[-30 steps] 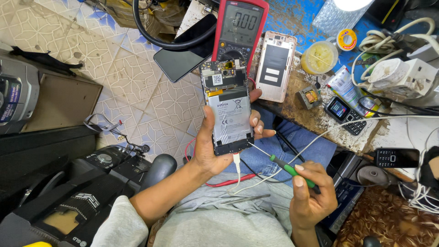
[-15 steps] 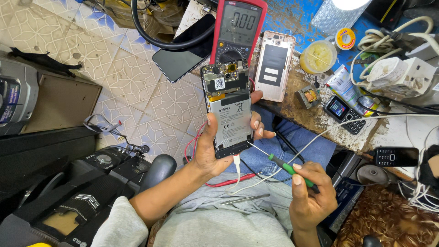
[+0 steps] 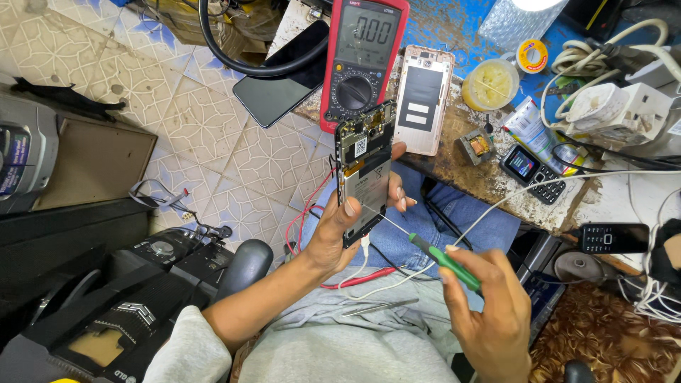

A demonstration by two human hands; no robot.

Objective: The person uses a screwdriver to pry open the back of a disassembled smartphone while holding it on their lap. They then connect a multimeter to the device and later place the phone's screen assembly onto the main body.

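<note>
Left hand (image 3: 333, 234): grip closed around the opened phone (image 3: 364, 174), held upright above the lap, circuit side facing up.
Right hand (image 3: 489, 319): grip closed on a green-handled screwdriver (image 3: 443, 260), tip at the phone's lower edge.
Counter (image 3: 461, 167): red multimeter (image 3: 363, 60), phone back cover (image 3: 424, 99) just behind the phone.

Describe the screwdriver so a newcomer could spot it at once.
Start at the red multimeter on the worn bench edge, then drop to the opened phone held upright in the left hand. The screwdriver touches the phone's lower part, held by the right hand. Its green handle and thin metal shaft distinguish it from the white cables nearby.
</note>
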